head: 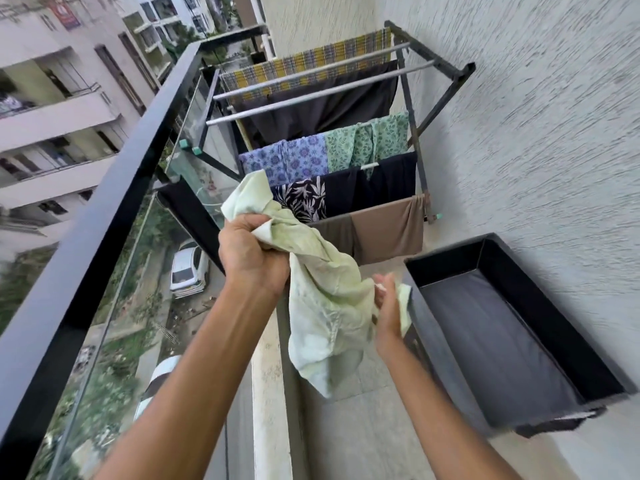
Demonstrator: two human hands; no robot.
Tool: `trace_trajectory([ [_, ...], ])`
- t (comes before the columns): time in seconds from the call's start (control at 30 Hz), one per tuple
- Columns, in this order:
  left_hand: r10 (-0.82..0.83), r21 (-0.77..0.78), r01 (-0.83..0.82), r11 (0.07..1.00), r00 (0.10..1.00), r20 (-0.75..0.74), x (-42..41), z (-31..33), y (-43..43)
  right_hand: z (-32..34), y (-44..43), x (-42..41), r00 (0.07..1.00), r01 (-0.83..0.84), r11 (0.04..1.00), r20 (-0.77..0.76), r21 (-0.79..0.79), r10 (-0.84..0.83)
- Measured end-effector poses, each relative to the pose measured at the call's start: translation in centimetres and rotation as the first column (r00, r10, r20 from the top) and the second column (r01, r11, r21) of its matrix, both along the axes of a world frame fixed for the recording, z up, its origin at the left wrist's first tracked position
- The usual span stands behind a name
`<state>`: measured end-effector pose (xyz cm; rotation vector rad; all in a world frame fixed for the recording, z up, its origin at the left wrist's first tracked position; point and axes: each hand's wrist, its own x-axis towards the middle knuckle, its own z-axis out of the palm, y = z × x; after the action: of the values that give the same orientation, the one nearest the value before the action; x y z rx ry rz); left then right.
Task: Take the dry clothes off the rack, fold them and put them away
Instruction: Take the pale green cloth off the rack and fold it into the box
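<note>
A pale green cloth (325, 299) hangs bunched in the air in front of the drying rack (412, 109). My left hand (251, 252) grips its upper part in a fist. My right hand (389, 306) holds a lower edge of the same cloth, close to the box's near corner. On the rack hang a yellow checked cloth (304, 69), a black garment (322, 112), a blue floral piece (285, 161), a green leaf-print piece (367, 142), a dark leaf-print piece (304, 199), a navy garment (381, 183) and a brown garment (384, 230).
A dark fabric box (446, 258) stands open on the balcony floor at the right, against the textured wall (536, 133). A black railing (114, 188) with glass panels runs along the left, with a street and parked cars far below.
</note>
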<state>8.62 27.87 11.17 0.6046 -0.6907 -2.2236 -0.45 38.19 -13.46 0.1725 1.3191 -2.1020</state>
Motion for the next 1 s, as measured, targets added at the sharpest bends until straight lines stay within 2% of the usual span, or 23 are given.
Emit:
trace_trajectory([
  [0.03, 0.005, 0.019, -0.005, 1.000, 1.000, 0.015, -0.1, 0.2, 0.5, -0.1, -0.3, 1.5, 0.995, -0.092, 0.996, -0.026, 0.007, 0.092],
  [0.1, 0.017, 0.060, -0.020, 0.998, 0.999, 0.044, -0.4, 0.1, 1.4, -0.2, -1.7, 3.4, 0.956, -0.294, 0.956, 0.017, -0.014, 0.294],
  [0.13, 0.025, 0.066, -0.029, 0.997, 0.998, 0.053, -0.5, -0.1, 1.5, 0.4, -2.3, 3.7, 0.938, -0.344, 0.939, 0.025, -0.005, 0.344],
  [0.23, 0.051, 0.064, -0.056, 0.996, 0.996, 0.076, -0.6, 0.0, 1.1, 1.4, -3.1, 3.4, 0.846, -0.520, 0.852, -0.104, 0.057, 0.523],
  [0.33, 0.123, 0.073, -0.131, 0.989, 0.987, 0.104, -0.3, 0.7, 0.1, 3.8, -2.5, 3.6, 0.866, -0.454, 0.879, -0.161, 0.146, 0.474],
  [0.43, 0.196, 0.101, -0.211, 0.972, 0.970, 0.142, -0.3, 0.9, -0.1, 4.3, -1.1, 5.8, 0.892, -0.376, 0.926, -0.285, -0.032, 0.352],
  [0.47, 0.200, 0.102, -0.218, 0.971, 0.967, 0.158, -0.5, 0.7, 0.0, 4.4, -1.1, 6.5, 0.858, -0.414, 0.908, -0.364, -0.070, 0.363],
  [0.5, 0.199, 0.107, -0.220, 0.970, 0.964, 0.174, -0.5, 0.7, 0.1, 4.1, -1.4, 7.2, 0.806, -0.449, 0.892, -0.450, -0.042, 0.384],
  [0.57, 0.197, 0.092, -0.218, 0.972, 0.960, 0.199, -0.8, 0.9, 0.7, 3.6, -2.6, 8.5, 0.695, -0.465, 0.878, -0.568, 0.110, 0.440],
  [0.6, 0.199, 0.094, -0.222, 0.971, 0.959, 0.202, -1.0, 1.1, 1.1, 3.6, -3.2, 8.8, 0.688, -0.411, 0.893, -0.580, 0.183, 0.436],
  [0.67, 0.188, 0.071, -0.207, 0.976, 0.957, 0.219, -1.3, 1.7, 2.5, 4.1, -4.0, 9.0, 0.761, -0.267, 0.934, -0.543, 0.235, 0.354],
  [0.73, 0.102, 0.019, -0.111, 0.994, 0.961, 0.259, -1.6, 2.3, 3.7, 4.6, -4.2, 8.5, 0.829, -0.229, 0.952, -0.473, 0.202, 0.299],
  [0.8, -0.084, -0.027, 0.096, 0.995, 0.950, 0.302, -1.9, 3.2, 3.9, 5.2, -4.2, 7.7, 0.851, -0.355, 0.928, -0.371, 0.114, 0.372],
  [0.87, -0.251, -0.135, 0.318, 0.938, 0.896, 0.366, -2.2, 3.6, 2.4, 5.5, -3.6, 6.7, 0.872, -0.444, 0.896, -0.241, -0.023, 0.426],
  [0.9, -0.263, -0.215, 0.382, 0.899, 0.862, 0.432, -2.1, 3.4, 1.0, 5.7, -3.1, 6.3, 0.876, -0.468, 0.880, -0.172, -0.075, 0.451],
  [1.0, -0.104, -0.464, 0.437, 0.771, 0.804, 0.585, -0.1, 0.3, -3.9, 6.5, -0.8, 4.4, 0.871, -0.491, 0.865, -0.051, -0.103, 0.488],
])
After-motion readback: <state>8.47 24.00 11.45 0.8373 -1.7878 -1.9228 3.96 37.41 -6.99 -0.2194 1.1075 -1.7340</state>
